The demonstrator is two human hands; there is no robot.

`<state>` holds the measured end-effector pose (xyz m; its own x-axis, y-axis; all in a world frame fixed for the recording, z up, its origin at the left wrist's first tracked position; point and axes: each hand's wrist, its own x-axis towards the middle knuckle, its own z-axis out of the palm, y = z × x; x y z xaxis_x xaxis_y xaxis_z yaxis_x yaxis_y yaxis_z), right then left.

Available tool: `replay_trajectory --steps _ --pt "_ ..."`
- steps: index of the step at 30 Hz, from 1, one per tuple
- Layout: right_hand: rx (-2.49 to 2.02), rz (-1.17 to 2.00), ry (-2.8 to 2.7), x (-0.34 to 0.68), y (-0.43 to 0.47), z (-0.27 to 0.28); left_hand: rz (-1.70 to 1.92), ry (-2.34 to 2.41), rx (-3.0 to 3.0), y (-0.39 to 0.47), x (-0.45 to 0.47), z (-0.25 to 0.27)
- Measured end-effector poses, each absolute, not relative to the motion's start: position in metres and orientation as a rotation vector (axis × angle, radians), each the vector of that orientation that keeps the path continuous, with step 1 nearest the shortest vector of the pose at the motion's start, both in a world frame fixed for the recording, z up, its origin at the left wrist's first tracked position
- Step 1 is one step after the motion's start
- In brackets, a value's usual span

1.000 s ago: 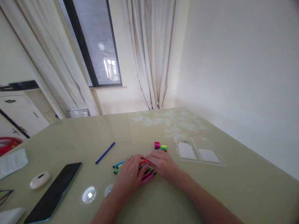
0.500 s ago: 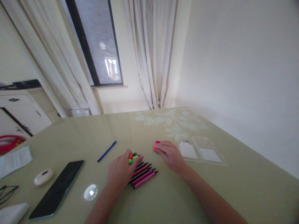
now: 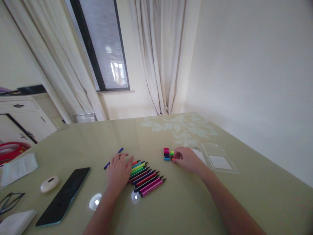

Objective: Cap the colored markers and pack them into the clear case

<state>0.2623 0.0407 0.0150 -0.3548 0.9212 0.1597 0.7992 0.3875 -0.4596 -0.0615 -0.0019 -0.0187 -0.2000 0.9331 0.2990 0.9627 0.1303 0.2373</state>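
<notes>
Several uncapped markers (image 3: 148, 178) lie side by side in a slanted row, black tips pointing right, in colours from orange and green to purple and pink. My left hand (image 3: 118, 173) is at the row's left end with its fingers stretched over a blue marker (image 3: 120, 150), part of which it hides; whether it touches that marker I cannot tell. A small group of coloured marker caps (image 3: 166, 152) sits to the right of the row. At their edge my right hand (image 3: 187, 159) pinches an orange marker cap (image 3: 173, 159) between thumb and finger.
Right of my right hand lies an open clear plastic case (image 3: 221, 162) with white inserts. On the left are a dark phone (image 3: 65, 197), a white oval object (image 3: 50, 184), glasses (image 3: 11, 202) and a pale folded packet (image 3: 19, 169). A wall borders the table's right side.
My left hand has moved left off the marker row onto the blue marker, uncovering the green and orange ones. The right hand has shifted slightly right and down, exposing the group of caps.
</notes>
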Motion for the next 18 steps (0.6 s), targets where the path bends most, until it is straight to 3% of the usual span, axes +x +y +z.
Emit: replay_trajectory --steps 4,12,18 --pt "-1.549 0.474 -2.341 0.259 0.038 0.015 -0.516 -2.537 -1.600 0.000 -0.084 -0.019" --pt "-1.612 0.406 -2.331 0.256 0.040 0.018 -0.471 -2.587 -1.612 0.002 -0.098 -0.018" --pt "-1.414 0.282 -2.228 0.239 0.030 0.017 -0.966 -2.215 -1.939 0.005 -0.078 -0.012"
